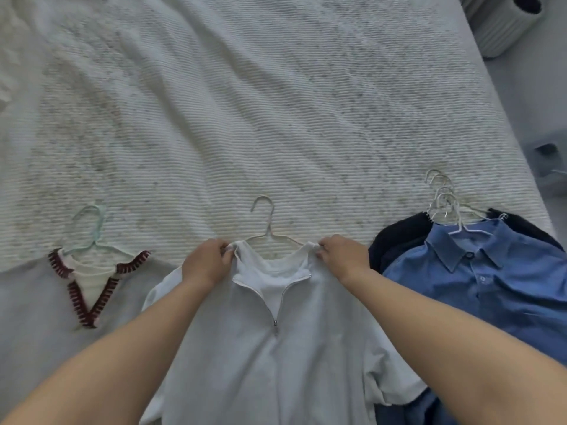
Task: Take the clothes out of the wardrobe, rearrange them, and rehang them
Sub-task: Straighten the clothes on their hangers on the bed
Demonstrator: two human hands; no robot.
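A white zip-neck top (264, 357) lies flat on the bed in front of me, on a pale wire hanger (266, 219) whose hook points away. My left hand (206, 262) pinches the left side of its collar and my right hand (343, 256) pinches the right side. To the left lies a white V-neck sweater with dark red trim (89, 289) on a mint green hanger (89, 228). At the right a blue button shirt (478, 280) tops a pile of dark clothes (395, 240), with several white hangers (443, 200) bunched above it.
A white ribbed bedspread (245, 118) covers the bed and stretches far beyond the clothes. The bed's right edge runs diagonally at the right. Past it stand a ribbed pale container (503, 23) and a dark object (549, 157) on the floor.
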